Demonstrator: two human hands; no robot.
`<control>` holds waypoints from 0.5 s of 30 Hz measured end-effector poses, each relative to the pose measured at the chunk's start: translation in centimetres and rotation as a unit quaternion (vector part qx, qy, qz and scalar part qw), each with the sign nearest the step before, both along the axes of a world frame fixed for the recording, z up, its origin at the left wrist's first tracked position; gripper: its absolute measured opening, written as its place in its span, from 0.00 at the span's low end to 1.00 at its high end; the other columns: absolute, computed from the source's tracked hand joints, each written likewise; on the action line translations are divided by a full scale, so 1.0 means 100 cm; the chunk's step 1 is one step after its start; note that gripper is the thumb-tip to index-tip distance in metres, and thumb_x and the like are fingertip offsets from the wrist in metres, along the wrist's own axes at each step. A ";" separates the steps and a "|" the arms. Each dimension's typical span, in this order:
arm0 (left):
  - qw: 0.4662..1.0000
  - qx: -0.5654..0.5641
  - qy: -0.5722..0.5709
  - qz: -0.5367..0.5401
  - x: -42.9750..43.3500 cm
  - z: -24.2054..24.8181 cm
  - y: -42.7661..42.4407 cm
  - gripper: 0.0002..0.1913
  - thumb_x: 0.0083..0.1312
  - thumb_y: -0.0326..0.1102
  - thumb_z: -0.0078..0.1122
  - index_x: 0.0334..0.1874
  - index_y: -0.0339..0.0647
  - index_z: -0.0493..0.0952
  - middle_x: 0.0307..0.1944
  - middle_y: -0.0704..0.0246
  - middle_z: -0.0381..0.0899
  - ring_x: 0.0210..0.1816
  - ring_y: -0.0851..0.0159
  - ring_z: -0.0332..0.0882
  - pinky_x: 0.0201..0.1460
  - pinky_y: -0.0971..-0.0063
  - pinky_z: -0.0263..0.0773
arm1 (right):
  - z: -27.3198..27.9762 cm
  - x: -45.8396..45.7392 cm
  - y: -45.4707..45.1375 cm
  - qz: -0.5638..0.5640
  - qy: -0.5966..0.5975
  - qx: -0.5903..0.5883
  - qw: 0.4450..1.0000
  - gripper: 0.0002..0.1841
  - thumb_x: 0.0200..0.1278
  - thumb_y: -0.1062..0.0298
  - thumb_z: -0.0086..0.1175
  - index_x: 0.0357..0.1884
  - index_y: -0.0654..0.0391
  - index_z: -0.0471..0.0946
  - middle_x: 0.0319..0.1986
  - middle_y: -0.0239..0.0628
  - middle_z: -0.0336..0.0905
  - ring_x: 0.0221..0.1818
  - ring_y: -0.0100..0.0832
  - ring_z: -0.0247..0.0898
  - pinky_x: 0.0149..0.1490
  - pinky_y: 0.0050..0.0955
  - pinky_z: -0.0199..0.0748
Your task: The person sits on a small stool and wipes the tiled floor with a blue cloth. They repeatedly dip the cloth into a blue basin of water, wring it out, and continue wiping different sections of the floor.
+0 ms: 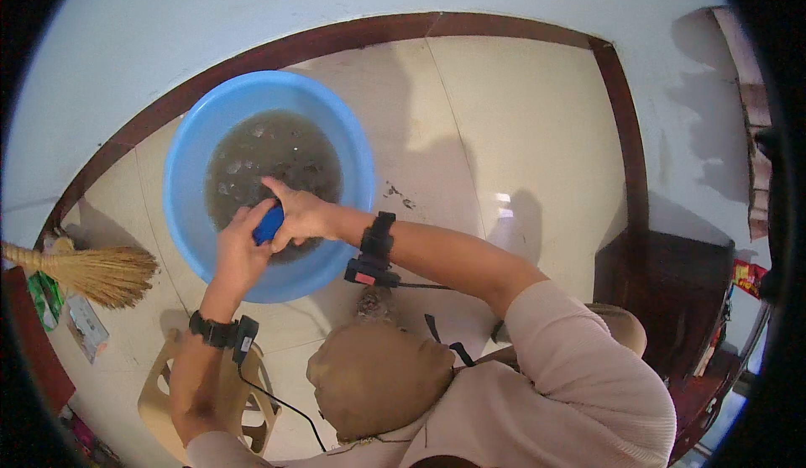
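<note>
A round light-blue plastic basin (189,153) stands on the tiled floor, holding murky grey-brown water (271,144) with some foam and dark bits in it. Over its near side my two hands are together at a small dark-blue object (269,224), whose kind I cannot tell. My left hand (242,241) grips it from the left with fingers and thumb. On its right side my right hand (302,216) touches it, with one finger stretched out over the water; its palm side is partly hidden. Both wrists wear black straps with small devices and cables.
A straw broom (107,273) lies at the left by a green packet (45,298) and a flat grey packet (87,326). Near my left forearm stands a beige plastic stool (157,399). Dark scraps (400,195) lie right of the basin. Dark wooden furniture (667,292) is at the right.
</note>
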State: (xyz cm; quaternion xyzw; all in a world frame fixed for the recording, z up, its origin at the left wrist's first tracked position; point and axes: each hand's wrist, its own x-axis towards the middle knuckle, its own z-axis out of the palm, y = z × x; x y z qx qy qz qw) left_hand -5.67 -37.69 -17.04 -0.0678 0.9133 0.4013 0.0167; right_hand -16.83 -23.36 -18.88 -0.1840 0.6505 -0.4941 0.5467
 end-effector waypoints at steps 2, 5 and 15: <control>0.980 0.156 -0.069 0.100 0.006 0.001 -0.010 0.23 0.54 0.24 0.67 0.55 0.36 0.77 0.41 0.65 0.82 0.37 0.64 0.80 0.36 0.69 0.75 | 0.004 0.010 0.007 -0.048 0.230 -0.112 0.965 0.60 0.39 0.76 0.72 0.77 0.54 0.47 0.60 0.57 0.68 0.62 0.54 0.67 0.59 0.50 0.72; 0.830 0.450 -0.217 0.250 0.013 0.007 -0.028 0.21 0.55 0.23 0.67 0.53 0.38 0.78 0.38 0.66 0.80 0.32 0.69 0.77 0.27 0.75 0.70 | 0.007 0.019 0.018 0.030 0.363 -0.165 0.916 0.58 0.41 0.73 0.71 0.77 0.53 0.49 0.71 0.58 0.53 0.72 0.59 0.53 0.70 0.53 0.59; 0.705 0.624 -0.298 0.160 0.020 0.016 -0.018 0.14 0.62 0.33 0.60 0.49 0.36 0.75 0.35 0.61 0.79 0.27 0.66 0.75 0.23 0.77 0.65 | 0.015 0.001 0.015 0.137 0.686 -0.296 0.650 0.23 0.61 0.58 0.54 0.59 0.43 0.69 0.58 0.33 0.68 0.64 0.37 0.61 0.60 0.48 0.66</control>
